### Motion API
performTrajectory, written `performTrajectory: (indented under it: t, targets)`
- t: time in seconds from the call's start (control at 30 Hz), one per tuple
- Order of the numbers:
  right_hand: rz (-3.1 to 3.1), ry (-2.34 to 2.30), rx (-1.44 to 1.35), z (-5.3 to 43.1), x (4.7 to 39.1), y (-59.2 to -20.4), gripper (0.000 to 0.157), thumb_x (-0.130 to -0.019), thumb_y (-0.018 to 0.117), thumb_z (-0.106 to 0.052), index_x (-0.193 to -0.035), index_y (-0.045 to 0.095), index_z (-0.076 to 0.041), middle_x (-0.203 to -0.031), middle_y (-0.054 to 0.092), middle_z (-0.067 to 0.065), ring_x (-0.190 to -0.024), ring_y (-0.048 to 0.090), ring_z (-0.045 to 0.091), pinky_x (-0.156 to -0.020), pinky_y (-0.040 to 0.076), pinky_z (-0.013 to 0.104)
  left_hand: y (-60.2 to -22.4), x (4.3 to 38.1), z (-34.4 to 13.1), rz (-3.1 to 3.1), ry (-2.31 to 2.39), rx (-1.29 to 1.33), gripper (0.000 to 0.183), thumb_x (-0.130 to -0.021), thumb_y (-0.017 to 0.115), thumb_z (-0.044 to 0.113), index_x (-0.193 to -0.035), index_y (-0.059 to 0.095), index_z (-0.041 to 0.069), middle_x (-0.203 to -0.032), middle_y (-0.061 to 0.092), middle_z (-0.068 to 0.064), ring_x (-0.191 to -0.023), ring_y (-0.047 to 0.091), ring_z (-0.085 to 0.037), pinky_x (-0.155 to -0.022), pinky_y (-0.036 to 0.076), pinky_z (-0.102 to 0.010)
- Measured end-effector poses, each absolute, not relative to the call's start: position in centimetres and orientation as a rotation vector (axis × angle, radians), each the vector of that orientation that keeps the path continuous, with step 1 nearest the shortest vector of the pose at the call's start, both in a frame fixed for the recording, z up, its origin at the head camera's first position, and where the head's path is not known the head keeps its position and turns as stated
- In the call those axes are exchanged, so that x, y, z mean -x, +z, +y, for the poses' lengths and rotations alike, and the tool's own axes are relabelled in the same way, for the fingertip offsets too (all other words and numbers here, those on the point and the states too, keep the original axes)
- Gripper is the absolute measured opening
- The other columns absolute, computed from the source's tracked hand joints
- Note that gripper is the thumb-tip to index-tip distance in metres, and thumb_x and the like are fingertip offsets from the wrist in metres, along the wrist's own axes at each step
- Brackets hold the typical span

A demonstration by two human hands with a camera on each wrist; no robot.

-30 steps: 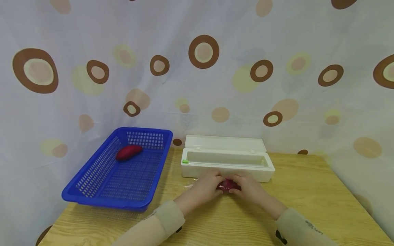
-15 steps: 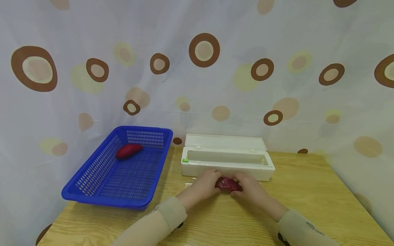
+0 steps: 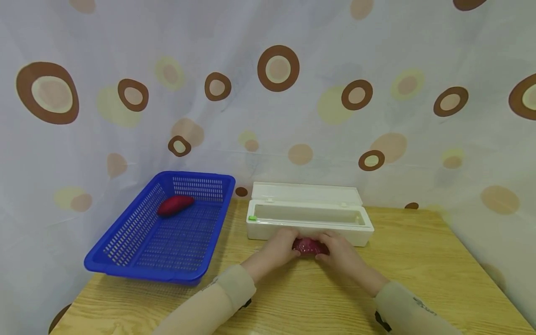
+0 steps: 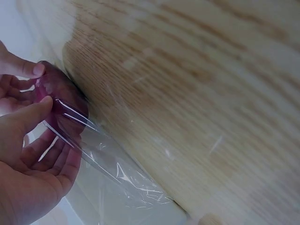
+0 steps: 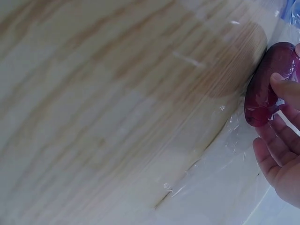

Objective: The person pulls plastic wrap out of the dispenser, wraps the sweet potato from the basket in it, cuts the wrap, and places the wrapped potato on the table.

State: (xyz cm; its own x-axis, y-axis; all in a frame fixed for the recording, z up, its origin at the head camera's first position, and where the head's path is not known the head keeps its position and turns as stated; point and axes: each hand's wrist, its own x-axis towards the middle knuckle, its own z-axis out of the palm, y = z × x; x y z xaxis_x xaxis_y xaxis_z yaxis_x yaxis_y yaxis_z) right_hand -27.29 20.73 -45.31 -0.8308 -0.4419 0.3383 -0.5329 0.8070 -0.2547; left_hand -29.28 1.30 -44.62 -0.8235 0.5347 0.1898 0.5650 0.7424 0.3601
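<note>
Both hands hold a dark red sweet potato (image 3: 309,248) just in front of the white box. My left hand (image 3: 277,249) grips its left end and my right hand (image 3: 341,253) its right end. Clear cling film (image 4: 124,171) is around it and trails off in loose folds past the left fingers in the left wrist view. In the right wrist view the thumb presses on the film-covered sweet potato (image 5: 265,89), with the other fingers curled beneath. Behind the hands stands the long white cling film box (image 3: 310,234), its lid (image 3: 305,192) raised and a green slider (image 3: 252,217) at the left.
On the left of the wooden table (image 3: 418,270) is a blue plastic basket (image 3: 205,246), with a second red sweet potato (image 3: 175,205) in its back left part. A patterned curtain (image 3: 318,135) hangs behind the table.
The hands stay around the sweet potato, which turns a little between them and shifts slightly toward the box. The loose film seen beside the left hand earlier no longer shows in the head view.
</note>
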Motion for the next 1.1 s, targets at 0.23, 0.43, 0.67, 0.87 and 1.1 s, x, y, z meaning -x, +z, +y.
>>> performTrajectory:
  t: [0.23,0.43,0.67,0.87,1.1]
  targets:
    - [-2.715,0.450,-0.792,20.74,27.47,-45.28,0.047,-0.071,0.081,-0.010,-0.115,0.065,-0.004,-0.115,0.064,0.011,-0.107,0.060,0.029,-0.091,0.048,0.043,-44.20,28.93,1.41,-2.831,-0.585,0.897,0.038,-0.078,0.076,0.017,-0.115,0.066,0.012,-0.111,0.066,-0.006,-0.107,0.060,-0.020,-0.095,0.046,-0.029]
    - [-2.690,0.412,-0.820,20.76,27.59,-45.51,0.045,-0.072,0.080,-0.010,-0.114,0.065,-0.002,-0.115,0.064,0.012,-0.107,0.059,0.030,-0.090,0.048,0.043,-44.27,28.88,1.45,-2.830,-0.579,0.895,0.038,-0.079,0.076,0.016,-0.116,0.066,0.013,-0.110,0.066,-0.006,-0.106,0.060,-0.019,-0.095,0.046,-0.029]
    - [-2.665,0.385,-0.835,20.77,27.65,-45.59,0.044,-0.072,0.080,-0.010,-0.112,0.065,-0.001,-0.115,0.063,0.014,-0.108,0.059,0.031,-0.092,0.048,0.043,-44.24,28.79,1.50,-2.807,-0.535,0.905,0.038,-0.079,0.075,0.015,-0.116,0.065,0.013,-0.111,0.066,-0.006,-0.106,0.060,-0.018,-0.094,0.046,-0.027]
    - [-2.641,0.368,-0.858,20.79,27.60,-45.65,0.043,-0.072,0.080,-0.009,-0.112,0.065,0.000,-0.115,0.062,0.014,-0.107,0.059,0.031,-0.092,0.047,0.043,-44.55,28.91,1.40,-2.789,-0.533,0.919,0.039,-0.080,0.075,0.016,-0.117,0.064,0.012,-0.112,0.065,-0.007,-0.107,0.060,-0.020,-0.094,0.046,-0.028]
    - [-2.631,0.362,-0.841,20.76,27.56,-45.64,0.043,-0.071,0.081,-0.007,-0.110,0.065,0.001,-0.114,0.063,0.015,-0.106,0.059,0.032,-0.091,0.048,0.043,-44.90,29.46,0.84,-2.818,-0.733,0.920,0.038,-0.083,0.071,0.014,-0.120,0.063,0.011,-0.116,0.065,-0.005,-0.110,0.059,-0.018,-0.095,0.046,-0.028]
